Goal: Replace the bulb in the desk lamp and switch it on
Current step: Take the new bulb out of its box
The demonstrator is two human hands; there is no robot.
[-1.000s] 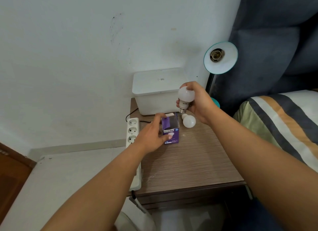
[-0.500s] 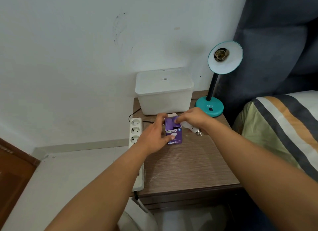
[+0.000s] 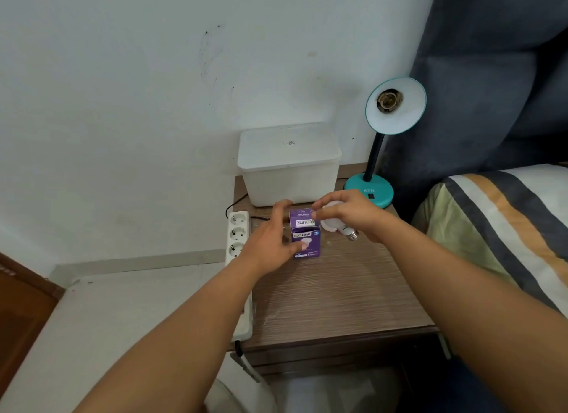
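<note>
While the right hand point(image 3: 347, 214) grips a bulb point(image 3: 333, 225) and picks at the flap of the purple box point(image 3: 305, 237) steadied by the left hand point(image 3: 270, 243), that bulb could slip and roll across the nightstand point(image 3: 338, 296). Toward one o'clock stands the lamp point(image 3: 395, 105), its socket empty. Whatever lies inside the box is hidden, and fingers cover most of the bulb.

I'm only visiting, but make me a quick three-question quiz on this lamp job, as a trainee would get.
1. True or false: the lamp socket holds a bulb.
2. Which hand holds the white bulb?
A. left hand
B. right hand
3. Fill in: the purple box stands on the ____ bedside table.

Key:
1. False, it is bare.
2. B
3. wooden
</note>
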